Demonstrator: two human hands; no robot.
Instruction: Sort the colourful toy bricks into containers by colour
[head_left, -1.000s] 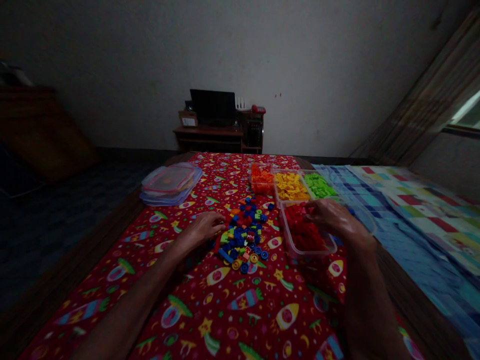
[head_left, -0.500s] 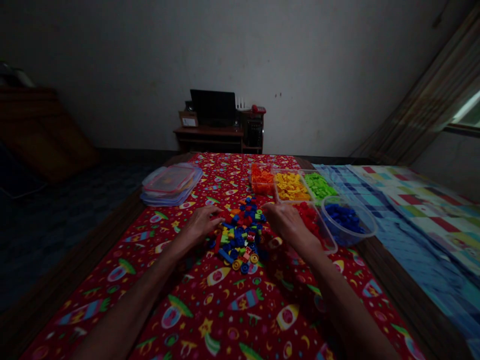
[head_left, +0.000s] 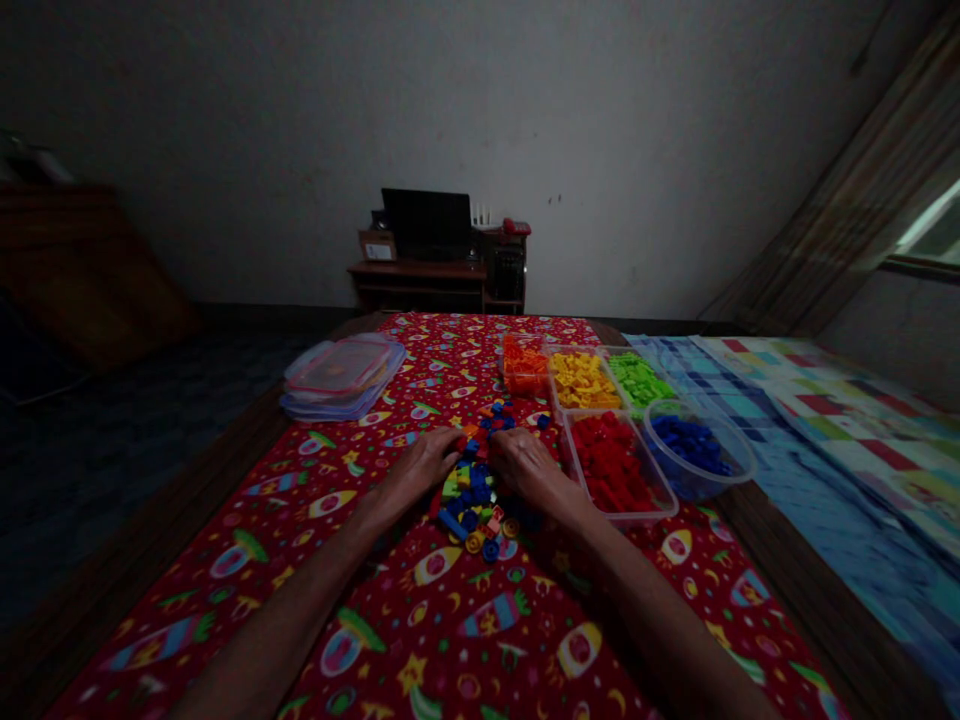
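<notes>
A pile of mixed small plastic bricks (head_left: 480, 495), mostly blue with red, green and yellow, lies on the red patterned tablecloth (head_left: 450, 620). My left hand (head_left: 420, 468) rests on the pile's left side, fingers curled onto the bricks. On the right side sits my right hand (head_left: 529, 465), palm down, fingers bent into the bricks. What either hand grips is hidden. Just right of my right hand stands a clear tub of red bricks (head_left: 616, 470).
Tubs of orange bricks (head_left: 523, 363), yellow bricks (head_left: 581, 380) and green bricks (head_left: 637, 378) stand behind; a round bowl of blue bricks (head_left: 697, 452) sits at right. Stacked clear lids (head_left: 341, 372) lie at left. A checkered cloth (head_left: 825, 430) covers the right side.
My right hand has come from over the red tub leftward onto the brick pile. My left hand has stayed at the pile's left edge.
</notes>
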